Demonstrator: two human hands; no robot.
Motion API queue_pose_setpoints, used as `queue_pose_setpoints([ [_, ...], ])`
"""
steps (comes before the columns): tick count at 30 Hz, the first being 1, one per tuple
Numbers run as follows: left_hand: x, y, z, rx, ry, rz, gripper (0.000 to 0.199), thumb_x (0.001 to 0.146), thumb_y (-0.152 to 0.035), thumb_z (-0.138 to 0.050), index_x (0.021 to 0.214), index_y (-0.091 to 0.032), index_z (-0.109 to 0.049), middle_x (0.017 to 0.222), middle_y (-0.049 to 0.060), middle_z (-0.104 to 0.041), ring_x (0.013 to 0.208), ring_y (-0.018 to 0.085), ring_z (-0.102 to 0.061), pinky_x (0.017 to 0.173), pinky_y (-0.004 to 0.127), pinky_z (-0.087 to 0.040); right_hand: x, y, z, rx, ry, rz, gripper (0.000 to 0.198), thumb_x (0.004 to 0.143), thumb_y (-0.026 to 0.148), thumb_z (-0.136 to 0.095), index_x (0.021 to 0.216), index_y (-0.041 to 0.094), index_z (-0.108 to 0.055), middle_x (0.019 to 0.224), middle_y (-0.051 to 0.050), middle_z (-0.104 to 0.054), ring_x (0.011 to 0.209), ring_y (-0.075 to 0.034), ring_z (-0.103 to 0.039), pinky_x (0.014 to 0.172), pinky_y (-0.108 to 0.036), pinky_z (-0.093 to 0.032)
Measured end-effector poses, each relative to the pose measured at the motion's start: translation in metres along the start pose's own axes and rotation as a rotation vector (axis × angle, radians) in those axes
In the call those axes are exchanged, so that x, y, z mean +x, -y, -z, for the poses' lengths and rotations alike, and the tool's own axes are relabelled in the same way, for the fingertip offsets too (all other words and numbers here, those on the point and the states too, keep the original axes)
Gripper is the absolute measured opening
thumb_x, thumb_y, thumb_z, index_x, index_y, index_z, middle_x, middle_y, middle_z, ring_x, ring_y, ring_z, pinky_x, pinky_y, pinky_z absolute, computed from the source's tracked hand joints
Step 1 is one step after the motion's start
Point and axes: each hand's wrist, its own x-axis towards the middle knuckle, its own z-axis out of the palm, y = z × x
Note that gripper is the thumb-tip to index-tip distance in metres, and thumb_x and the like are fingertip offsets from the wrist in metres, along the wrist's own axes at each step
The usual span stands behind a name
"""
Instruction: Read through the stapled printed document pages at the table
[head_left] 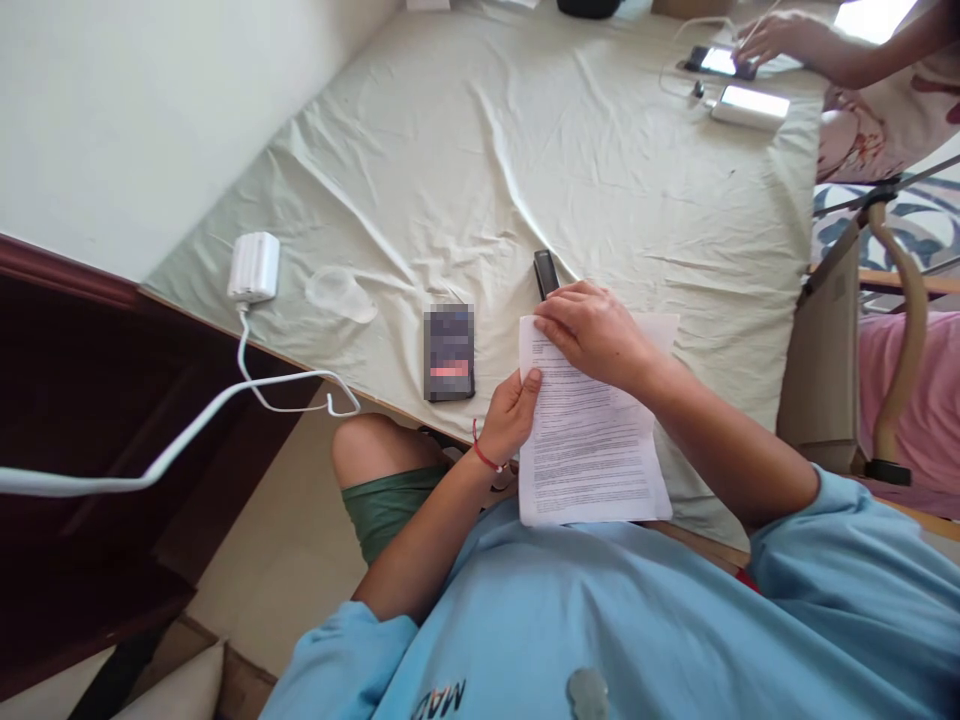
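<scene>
A stack of printed paper sheets [592, 450] rests between my body and the table edge, its top lying over the cloth. My left hand [511, 412] grips the stack's left edge, thumb on top. Over the top left corner, my right hand [589, 330] is closed with fingers and thumb pinching the sheets. Just beyond its fingers, a black stapler [547, 272] points away from me; its near end is hidden behind that hand, and whether they touch I cannot tell. Left of the papers lies a dark phone [449, 352], its screen blurred out.
A pale green cloth [420, 180] covers the table. To the left are a white multi-socket adapter [254, 267] with its cable and a clear plastic piece [339, 292]. At far right, another person's hand [780, 38] touches a phone beside a white device [750, 106]. A chair [825, 350] stands right.
</scene>
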Motion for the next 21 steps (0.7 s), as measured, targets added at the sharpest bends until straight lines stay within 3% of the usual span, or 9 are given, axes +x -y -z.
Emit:
queue_pose_setpoints([
  [4, -0.001, -0.002, -0.001, 0.010, 0.016, -0.017, 0.064, 0.098, -0.075, -0.060, 0.120, -0.017, -0.075, 0.115, 0.011, -0.083, 0.113, 0.031, -0.076, 0.096, 0.043, -0.062, 0.004, -0.002, 0.004, 0.105, -0.020, -0.054, 0.027, 0.104, 0.034, -0.060, 0.087, 0.020, -0.076, 0.085, -0.007, -0.074, 0.095, -0.026, -0.066, 0.088, -0.039, -0.050],
  [10, -0.004, -0.004, -0.003, -0.005, 0.024, -0.003, 0.067, 0.096, -0.077, -0.061, 0.121, -0.017, -0.075, 0.115, 0.011, -0.083, 0.111, 0.031, -0.077, 0.093, 0.041, -0.063, 0.005, -0.003, 0.011, 0.202, 0.028, -0.051, 0.021, 0.100, 0.029, -0.066, 0.085, 0.019, -0.076, 0.088, -0.007, -0.076, 0.097, -0.024, -0.067, 0.087, -0.038, -0.050],
  [16, -0.005, -0.002, -0.003, 0.073, -0.007, -0.022, 0.065, 0.099, -0.076, -0.056, 0.119, -0.018, -0.075, 0.111, 0.010, -0.083, 0.108, 0.030, -0.075, 0.091, 0.039, -0.060, 0.002, 0.004, 0.007, 0.029, -0.007, 0.025, 0.026, 0.105, 0.026, -0.055, 0.110, 0.022, -0.080, 0.108, -0.009, -0.080, 0.114, -0.030, -0.067, 0.107, -0.049, -0.044],
  [21, -0.006, 0.000, -0.004, 0.081, -0.023, -0.018, 0.069, 0.097, -0.081, -0.054, 0.108, -0.017, -0.075, 0.098, 0.007, -0.081, 0.090, 0.025, -0.072, 0.077, 0.034, -0.056, -0.002, 0.010, 0.003, -0.078, 0.041, 0.067, 0.032, 0.107, 0.021, -0.048, 0.099, 0.022, -0.079, 0.098, -0.008, -0.077, 0.114, -0.030, -0.066, 0.117, -0.053, -0.035],
])
